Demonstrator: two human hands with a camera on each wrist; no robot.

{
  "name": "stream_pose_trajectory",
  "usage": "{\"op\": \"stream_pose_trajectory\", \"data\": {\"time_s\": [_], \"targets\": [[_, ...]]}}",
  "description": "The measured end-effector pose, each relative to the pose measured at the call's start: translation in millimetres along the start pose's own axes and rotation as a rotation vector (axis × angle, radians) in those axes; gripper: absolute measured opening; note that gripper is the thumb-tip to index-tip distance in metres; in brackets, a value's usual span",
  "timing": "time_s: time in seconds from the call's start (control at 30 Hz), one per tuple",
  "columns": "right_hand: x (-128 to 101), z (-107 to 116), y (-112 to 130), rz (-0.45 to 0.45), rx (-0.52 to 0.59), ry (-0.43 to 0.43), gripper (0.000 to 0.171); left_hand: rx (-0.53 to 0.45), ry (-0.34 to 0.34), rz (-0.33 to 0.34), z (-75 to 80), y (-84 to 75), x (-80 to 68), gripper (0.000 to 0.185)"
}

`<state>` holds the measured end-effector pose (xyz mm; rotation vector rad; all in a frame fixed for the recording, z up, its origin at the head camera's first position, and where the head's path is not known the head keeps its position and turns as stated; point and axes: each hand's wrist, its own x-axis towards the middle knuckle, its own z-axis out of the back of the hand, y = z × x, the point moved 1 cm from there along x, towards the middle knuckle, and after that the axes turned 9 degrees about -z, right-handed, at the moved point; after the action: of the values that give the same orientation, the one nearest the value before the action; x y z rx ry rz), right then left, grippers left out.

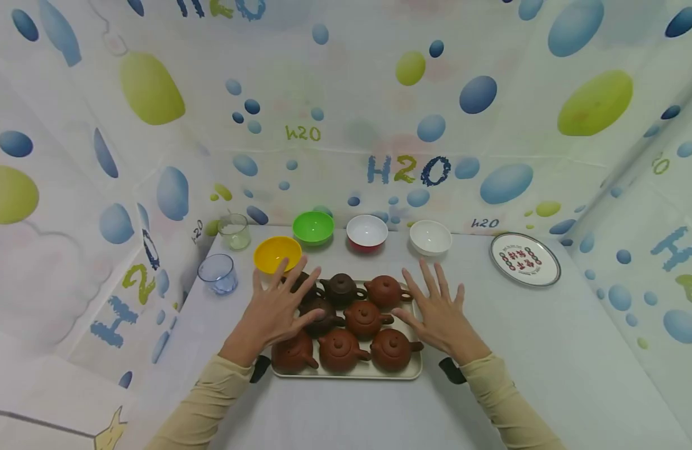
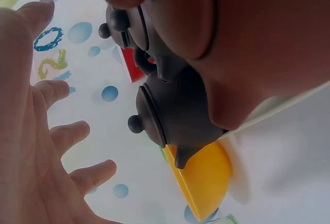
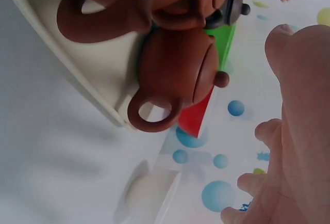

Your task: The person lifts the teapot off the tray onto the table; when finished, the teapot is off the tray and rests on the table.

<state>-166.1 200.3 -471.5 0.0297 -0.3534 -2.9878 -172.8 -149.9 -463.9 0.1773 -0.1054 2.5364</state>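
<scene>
A cream tray (image 1: 402,373) sits near the table's front edge and carries several small clay teapots, reddish-brown (image 1: 391,349) and dark brown (image 1: 342,289). My left hand (image 1: 276,307) hovers with spread, straight fingers over the tray's left side, above the dark teapots (image 2: 175,110). My right hand (image 1: 439,310) is spread flat beside the tray's right edge, next to a reddish teapot (image 3: 178,74). Neither hand holds anything. The tray's rim (image 3: 77,79) shows in the right wrist view.
Behind the tray stand a yellow bowl (image 1: 276,253), a green bowl (image 1: 314,227), a red-and-white bowl (image 1: 367,232) and a white bowl (image 1: 430,237). Two glasses (image 1: 217,273) (image 1: 235,231) stand at the left. A printed round plate (image 1: 524,259) lies at the right. Patterned walls enclose the table.
</scene>
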Motion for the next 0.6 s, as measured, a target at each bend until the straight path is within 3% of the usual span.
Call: {"op": "stream_pose_trajectory", "data": {"time_s": [0.17,0.27,0.43,0.53,0.6], "targets": [[1.3,-0.5,-3.7,0.002,0.002,-0.005,0.088,0.009,0.001,-0.009,-0.1,-1.0,2.0,0.083],[3.3,-0.7,-6.2,0.028,0.071,-0.003,0.087,-0.021,0.008,-0.007,0.3,-0.8,2.1,0.085],[18.5,-6.2,-18.4,-0.004,0.383,0.043,0.076,-0.239,0.026,0.02,1.7,4.1,-9.3,0.099],[30.3,-14.9,-34.8,-0.126,0.569,0.109,0.067,-0.387,0.045,0.011,1.6,9.7,-24.5,0.116],[35.7,-20.9,-45.0,-0.2,0.689,0.163,0.062,-0.428,0.075,-0.009,0.6,13.8,-36.8,0.129]]}}
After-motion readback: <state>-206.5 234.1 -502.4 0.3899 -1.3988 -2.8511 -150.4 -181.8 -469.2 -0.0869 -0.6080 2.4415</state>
